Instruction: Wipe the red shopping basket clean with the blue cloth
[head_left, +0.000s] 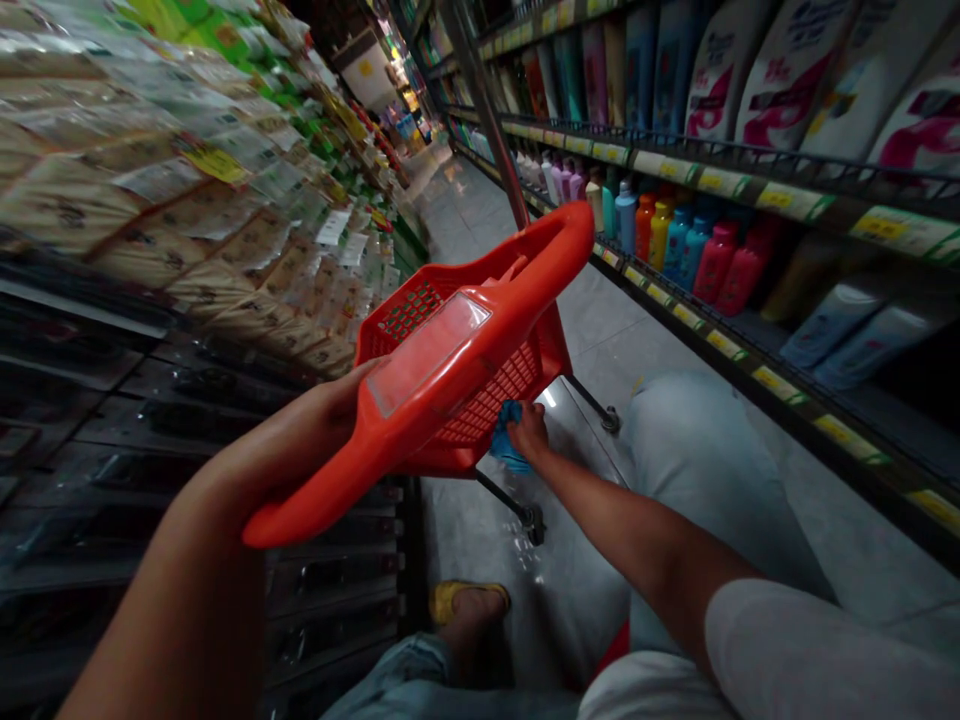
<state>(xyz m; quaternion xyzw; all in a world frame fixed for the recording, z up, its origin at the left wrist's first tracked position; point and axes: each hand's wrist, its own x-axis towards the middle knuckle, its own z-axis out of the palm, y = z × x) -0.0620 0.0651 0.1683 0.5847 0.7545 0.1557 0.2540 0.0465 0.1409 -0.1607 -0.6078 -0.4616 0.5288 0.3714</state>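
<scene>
An orange plastic shopping cart stands tilted across the middle of the view, its looped handle towards me and a clear label panel set in it. My left hand reaches in behind the handle on the left; its fingers are hidden by the cart. Low down, at the outside of the basket near its bottom edge, my right hand is closed on a blue cloth. The cloth is bunched and seems to lie against the basket's lower wall.
Packaged goods are stacked along the left. On the right, a shelf carries several rows of bottles. Cart wheels rest on the grey tiled floor. My bent knee is close by on the right.
</scene>
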